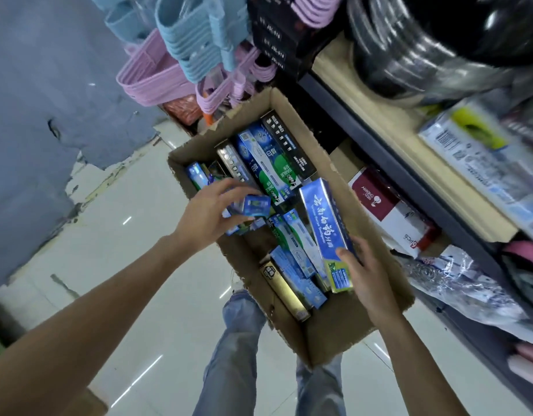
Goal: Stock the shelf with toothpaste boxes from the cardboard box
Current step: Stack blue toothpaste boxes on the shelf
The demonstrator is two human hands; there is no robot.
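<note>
Two hands pick toothpaste boxes out of the cardboard box (334,334).

Inside the box, the left hand (211,217) curls round a small blue box (256,205), and the right hand (364,271) grips a long blue box (322,223). Lift both straight up so they do not snag, then turn to the shelf (409,139) beside the box.

Evenly lit from overhead, with short white streaks of ceiling light glinting off the glossy floor tiles (157,295). Soft shadow inside the cardboard box (334,334). Strong wide-angle bending toward the edges. Motion blur smearing the shelf goods (481,163) at right; glare on the black coiled hose (409,49). Print on the blue toothpaste box (323,223) fairly sharp.
</note>
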